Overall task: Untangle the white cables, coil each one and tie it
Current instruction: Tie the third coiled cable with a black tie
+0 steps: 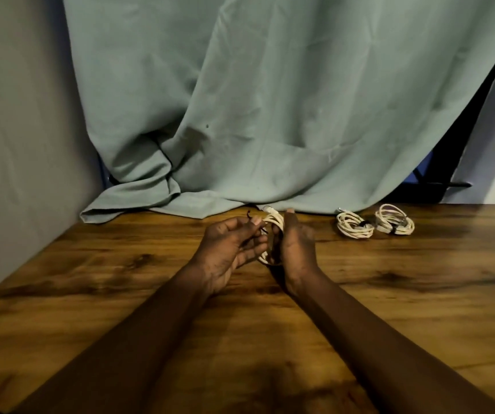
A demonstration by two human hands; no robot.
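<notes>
White cable (pixel 275 223), round cord wound in a loose oval coil, held upright above the middle of the far edge of the glossy wood-grain table (pixel 91 279); right grip (pixel 297 249) closed round its side, left grip (pixel 231 249) pinching a thin black wire tie (pixel 248 215) beside it. First tied coil (pixel 355 225) and second tied coil (pixel 394 223), each cinched by a dark band, lie flat side by side near the far right edge. Creased grey-green cloth (pixel 270 115) hangs behind.

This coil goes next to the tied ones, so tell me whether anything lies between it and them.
Nothing visible does. Only bare table lies between the coil, held in the right hand, and the nearer tied coil to its right. The left hand pinches a tie.
</notes>
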